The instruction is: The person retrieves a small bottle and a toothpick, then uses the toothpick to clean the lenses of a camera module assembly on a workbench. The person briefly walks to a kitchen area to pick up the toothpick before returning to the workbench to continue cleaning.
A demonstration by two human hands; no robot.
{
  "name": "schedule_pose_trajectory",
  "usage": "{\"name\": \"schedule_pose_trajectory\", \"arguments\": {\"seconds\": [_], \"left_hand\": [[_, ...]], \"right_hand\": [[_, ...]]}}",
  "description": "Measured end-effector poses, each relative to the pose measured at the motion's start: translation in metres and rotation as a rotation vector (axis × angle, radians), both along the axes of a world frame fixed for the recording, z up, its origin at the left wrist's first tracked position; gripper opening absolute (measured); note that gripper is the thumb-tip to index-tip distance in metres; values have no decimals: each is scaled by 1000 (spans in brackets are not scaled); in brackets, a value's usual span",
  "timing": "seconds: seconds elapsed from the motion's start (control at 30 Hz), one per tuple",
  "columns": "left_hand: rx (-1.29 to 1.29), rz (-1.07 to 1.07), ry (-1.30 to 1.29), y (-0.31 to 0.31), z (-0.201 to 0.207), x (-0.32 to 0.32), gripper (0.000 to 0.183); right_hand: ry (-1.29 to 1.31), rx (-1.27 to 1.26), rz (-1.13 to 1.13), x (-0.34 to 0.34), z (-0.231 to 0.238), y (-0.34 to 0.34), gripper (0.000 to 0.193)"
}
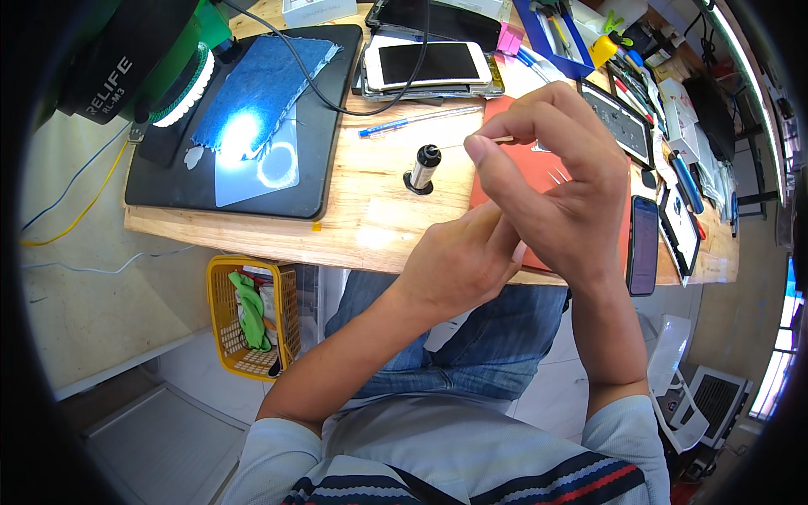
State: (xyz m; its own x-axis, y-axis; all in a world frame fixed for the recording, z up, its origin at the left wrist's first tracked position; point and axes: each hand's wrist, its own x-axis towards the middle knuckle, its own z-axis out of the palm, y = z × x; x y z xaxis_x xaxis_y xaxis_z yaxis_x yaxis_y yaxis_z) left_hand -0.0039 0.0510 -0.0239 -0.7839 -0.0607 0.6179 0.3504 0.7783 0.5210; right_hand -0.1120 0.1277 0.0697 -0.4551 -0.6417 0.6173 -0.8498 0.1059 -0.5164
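My right hand [572, 160] is raised over the orange mat [498, 189], thumb and forefinger pinching a thin stick [455, 147]. The stick points left, its tip by the black top of a small syringe-like tube [423, 168] standing upright on the table. Lower down, my left hand [463, 261] is closed, back upward, and appears to rest against the right hand. What its fingers hold, if anything, is hidden. Thin pale points [558, 176] show in the gap beside the right palm; I cannot tell what they belong to.
A blue pen [417, 123] lies behind the tube, before a white phone [429, 66]. At left, denim cloth [261, 88] covers part of a black board [316, 181] under a green-black microscope [181, 76]. A dark phone [643, 244] sits at right; a yellow basket [220, 337] stands below.
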Motion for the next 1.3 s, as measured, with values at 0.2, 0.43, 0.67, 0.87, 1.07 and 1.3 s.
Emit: {"name": "schedule_pose_trajectory", "arguments": {"seconds": [0.2, 0.43, 0.67, 0.87, 1.07, 1.3], "left_hand": [[22, -8, -14, 0, 1, 0, 36], [37, -17, -10, 0, 2, -1, 34], [2, 3, 7, 0, 2, -1, 31], [5, 1, 4, 0, 1, -1, 30], [36, -2, 12, 1, 2, -2, 32], [27, 9, 3, 1, 2, -1, 30]], "right_hand": [[-13, -16, -5, 0, 0, 0, 9], [-10, -17, -1, 0, 1, 0, 9], [-14, -26, 6, -1, 1, -1, 9], [-12, -30, 7, 0, -1, -1, 9], [-19, -35, 13, 0, -2, 0, 9], [-2, -56, 9, -1, -2, 0, 9]]}}
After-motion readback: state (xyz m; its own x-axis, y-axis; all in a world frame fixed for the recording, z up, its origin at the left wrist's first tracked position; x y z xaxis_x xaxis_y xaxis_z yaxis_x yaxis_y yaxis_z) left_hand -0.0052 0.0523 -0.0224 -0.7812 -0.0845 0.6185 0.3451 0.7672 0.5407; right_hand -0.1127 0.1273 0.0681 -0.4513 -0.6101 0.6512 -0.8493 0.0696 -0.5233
